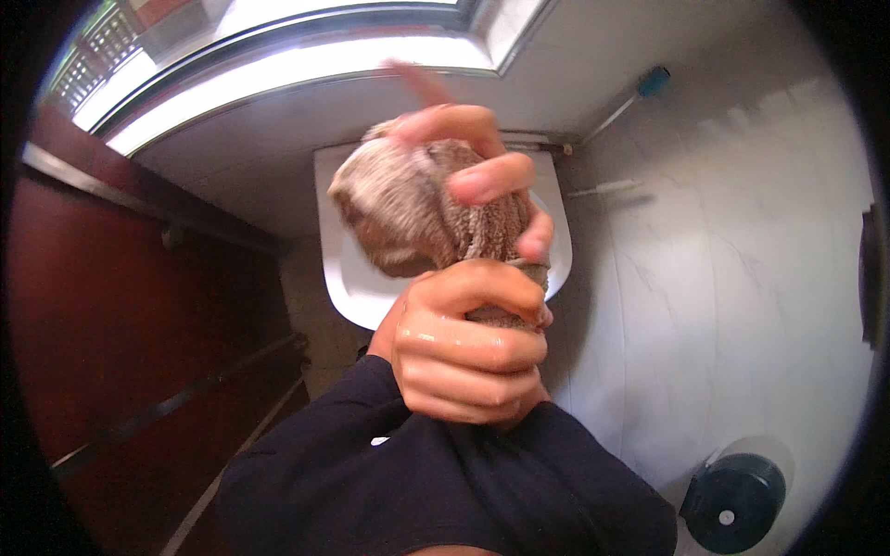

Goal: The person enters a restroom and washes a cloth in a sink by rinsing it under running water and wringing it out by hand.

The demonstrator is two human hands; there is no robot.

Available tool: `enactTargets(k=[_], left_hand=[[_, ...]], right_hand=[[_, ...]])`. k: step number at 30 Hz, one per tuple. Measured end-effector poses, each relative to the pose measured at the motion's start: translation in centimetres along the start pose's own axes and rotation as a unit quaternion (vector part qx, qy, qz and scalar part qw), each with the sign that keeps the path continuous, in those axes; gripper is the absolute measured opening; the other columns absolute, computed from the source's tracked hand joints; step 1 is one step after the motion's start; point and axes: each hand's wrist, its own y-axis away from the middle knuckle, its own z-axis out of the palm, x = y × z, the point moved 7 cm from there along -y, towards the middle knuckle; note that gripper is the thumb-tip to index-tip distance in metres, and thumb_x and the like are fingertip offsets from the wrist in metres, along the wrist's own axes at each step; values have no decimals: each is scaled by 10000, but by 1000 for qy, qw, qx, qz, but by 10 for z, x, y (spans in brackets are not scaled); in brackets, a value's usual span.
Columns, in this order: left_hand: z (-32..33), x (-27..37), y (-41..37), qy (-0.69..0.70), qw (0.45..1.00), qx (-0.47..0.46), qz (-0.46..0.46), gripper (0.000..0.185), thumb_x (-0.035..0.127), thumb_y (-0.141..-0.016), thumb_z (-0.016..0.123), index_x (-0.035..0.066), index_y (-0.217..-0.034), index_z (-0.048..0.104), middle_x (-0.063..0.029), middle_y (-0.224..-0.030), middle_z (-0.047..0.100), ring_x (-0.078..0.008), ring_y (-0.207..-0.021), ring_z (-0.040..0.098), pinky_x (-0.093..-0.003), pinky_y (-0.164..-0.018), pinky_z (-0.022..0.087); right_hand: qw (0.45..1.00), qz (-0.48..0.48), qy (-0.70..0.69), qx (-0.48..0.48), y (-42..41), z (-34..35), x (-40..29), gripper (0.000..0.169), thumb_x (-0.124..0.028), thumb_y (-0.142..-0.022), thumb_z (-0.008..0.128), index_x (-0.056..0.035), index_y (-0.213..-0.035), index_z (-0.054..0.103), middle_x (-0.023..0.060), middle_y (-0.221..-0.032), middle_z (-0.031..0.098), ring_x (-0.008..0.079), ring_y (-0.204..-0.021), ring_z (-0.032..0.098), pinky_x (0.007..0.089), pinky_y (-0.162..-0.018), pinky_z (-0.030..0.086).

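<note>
A brown terry cloth (410,201) is bunched up in both my hands, its loose left part blurred. My left hand (497,174) is around the upper part, its fingers bent over the front from the right and one blurred finger sticking up. Just below, my right hand (473,340) is clenched around the lower part. Its skin shines as if wet. Little of the cloth shows inside this fist. Behind and beneath the cloth is a white basin-like fixture (354,306), largely covered by my hands.
A dark red panel (139,299) with metal strips is on my left. A bright window (334,55) is ahead. Along the pale marbled wall (695,264) are a blue-headed long-handled tool (653,82), a white rod (605,187) and a dark round dispenser (737,500).
</note>
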Motion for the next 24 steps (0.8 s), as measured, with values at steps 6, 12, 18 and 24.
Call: enactTargets(k=[6,12,18,24], left_hand=[[35,9,6,-104,991,84,3,163,245,-915,545,136,-1004,463,-46,-858,548,-197,-725,592,-395,-639,501],[-4,10,95,-200,880,426,-67,265,243,-866,576,92,-991,397,-25,-719,453,-148,-605,541,-353,-601,511],[-27,24,178,-374,653,608,-254,200,160,-807,596,65,-926,466,-36,-651,492,-134,-508,516,-295,-491,472],[-54,40,192,-566,505,512,-402,118,76,-733,599,3,-823,579,-26,-710,572,-114,-612,561,-264,-566,470]], right_hand=[[897,31,65,436,53,17,30,322,-74,-798,638,-48,-1031,418,64,-721,483,137,-516,458,229,-351,341],[664,30,184,724,135,31,10,284,-135,-766,633,-107,-1003,478,10,-683,493,96,-510,471,252,-428,387],[485,41,265,832,220,20,-8,108,-192,-795,606,-113,-807,535,-21,-655,488,77,-501,465,245,-442,386],[349,86,412,837,266,17,-52,85,-117,-769,622,-72,-776,550,18,-587,511,104,-473,479,250,-416,385]])
